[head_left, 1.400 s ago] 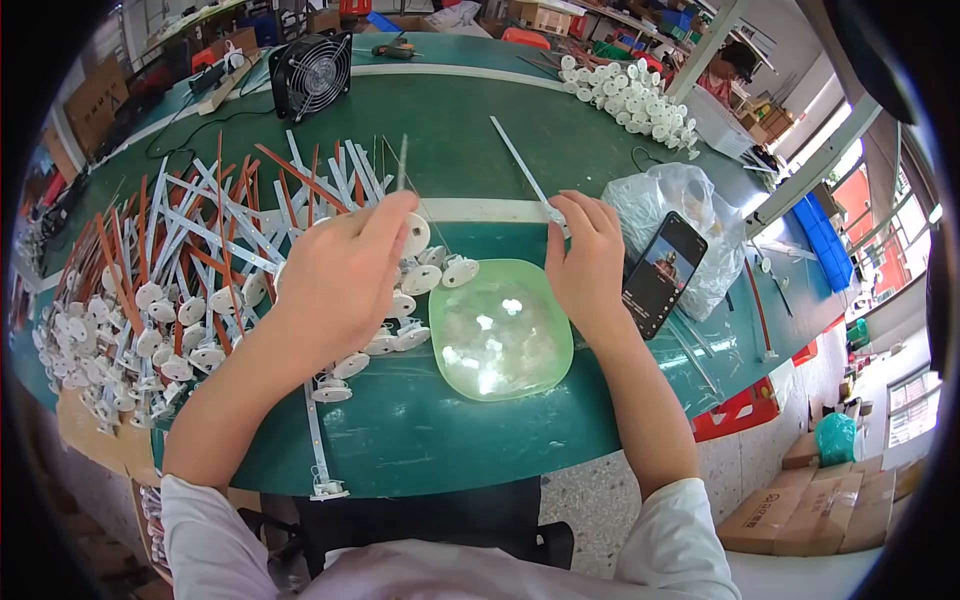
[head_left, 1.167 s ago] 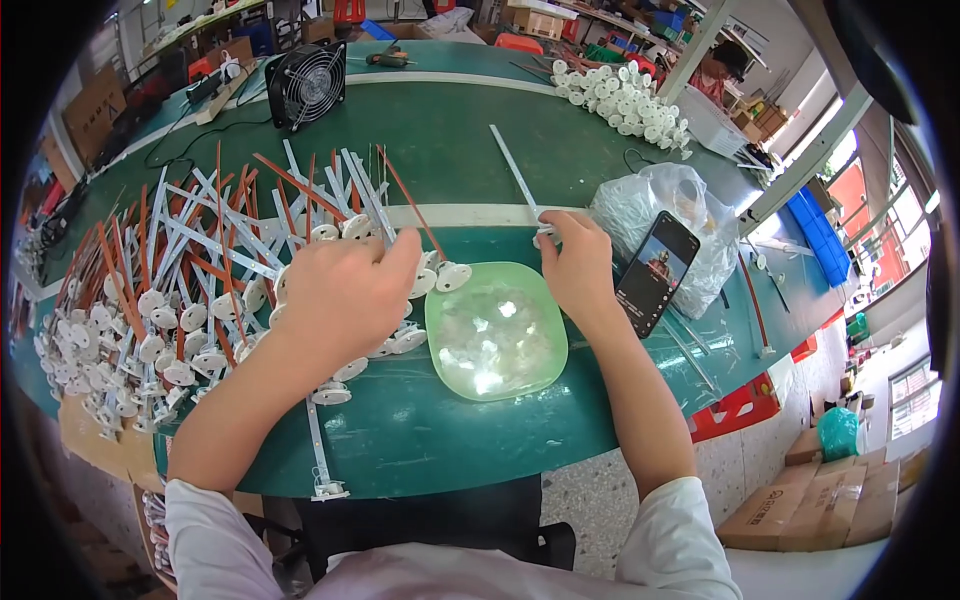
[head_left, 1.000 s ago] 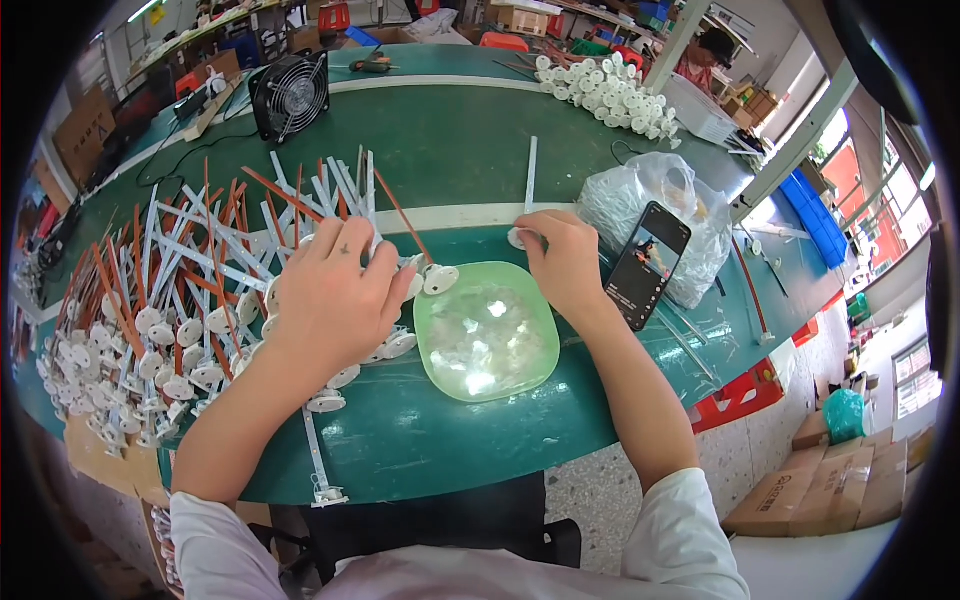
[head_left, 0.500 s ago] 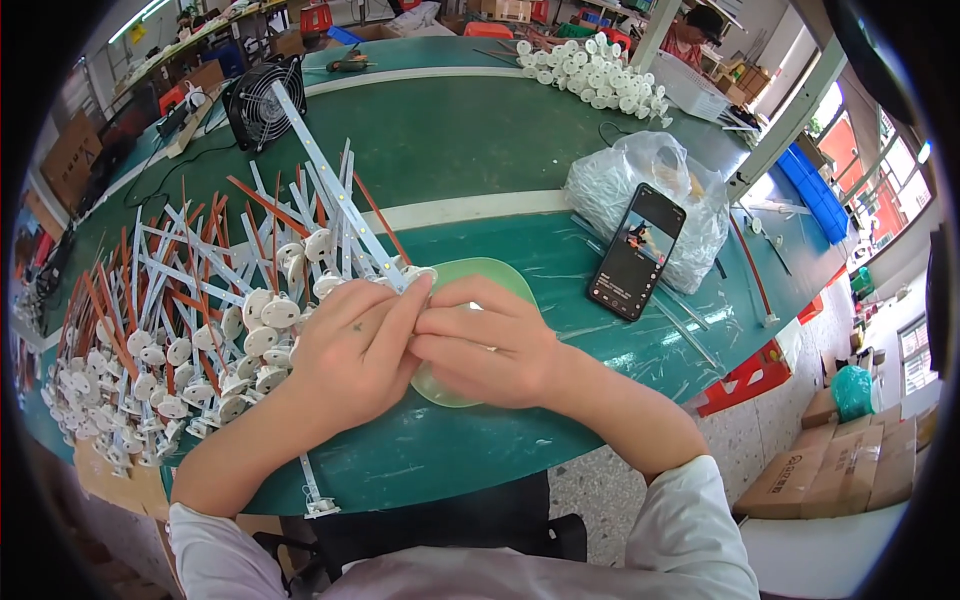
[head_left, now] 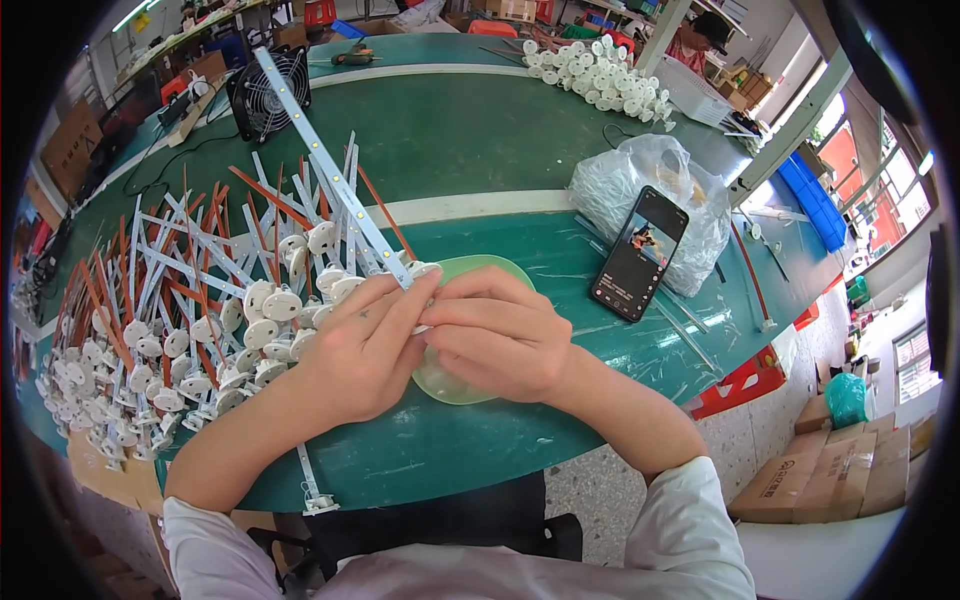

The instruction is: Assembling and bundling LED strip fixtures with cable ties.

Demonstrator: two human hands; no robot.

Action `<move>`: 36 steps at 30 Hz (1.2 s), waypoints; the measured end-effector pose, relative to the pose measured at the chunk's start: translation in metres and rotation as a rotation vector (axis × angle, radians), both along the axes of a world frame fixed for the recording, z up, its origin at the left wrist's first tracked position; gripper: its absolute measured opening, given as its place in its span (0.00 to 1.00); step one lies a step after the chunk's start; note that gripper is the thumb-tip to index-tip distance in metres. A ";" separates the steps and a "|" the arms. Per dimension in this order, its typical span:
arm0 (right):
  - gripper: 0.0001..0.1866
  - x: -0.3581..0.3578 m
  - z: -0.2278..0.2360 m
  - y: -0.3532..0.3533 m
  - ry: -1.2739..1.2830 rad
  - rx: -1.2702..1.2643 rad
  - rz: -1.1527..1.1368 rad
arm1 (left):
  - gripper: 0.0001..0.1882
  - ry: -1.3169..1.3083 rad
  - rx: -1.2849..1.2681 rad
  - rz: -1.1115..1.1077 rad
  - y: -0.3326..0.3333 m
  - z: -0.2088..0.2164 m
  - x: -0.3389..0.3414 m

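My left hand (head_left: 365,350) is closed round the lower end of an LED strip (head_left: 322,160), a long pale bar dotted with small yellow chips. The strip slants up and away to the left, with a round white end cap (head_left: 424,271) by my fingertips. Against it, my right hand (head_left: 505,335) is pinched, its fingertips meeting those of the left. A bit of white shows between them, but what the right fingers grip is mostly hidden. Under my hands sits a light green bowl (head_left: 455,392), partly covered by them.
Many strips with round white caps (head_left: 265,335) and red-brown strips heap on the left. A phone (head_left: 640,255) leans on a clear plastic bag (head_left: 625,170) at right. A black fan (head_left: 268,95) and a pile of white caps (head_left: 600,75) stand farther back.
The LED strip's far end has swung slightly left and up. My hands stay together over the bowl, with the right fingers shifted a little at the strip's end.
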State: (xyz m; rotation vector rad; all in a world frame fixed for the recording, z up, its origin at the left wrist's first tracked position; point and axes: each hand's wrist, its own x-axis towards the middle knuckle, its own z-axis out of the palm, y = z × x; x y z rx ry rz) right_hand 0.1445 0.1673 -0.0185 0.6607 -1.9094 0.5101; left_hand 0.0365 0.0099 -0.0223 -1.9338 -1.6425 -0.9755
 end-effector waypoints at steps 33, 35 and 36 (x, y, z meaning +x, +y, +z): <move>0.11 0.008 0.008 0.023 -0.925 0.060 -0.214 | 0.25 -0.171 -0.070 0.050 -0.001 -0.007 -0.009; 0.10 0.009 0.002 0.019 -0.809 0.077 -0.124 | 0.24 -0.185 -0.084 0.051 0.000 -0.007 -0.009; 0.10 0.009 0.001 0.020 -0.810 0.077 -0.123 | 0.24 -0.185 -0.085 0.053 0.000 -0.007 -0.009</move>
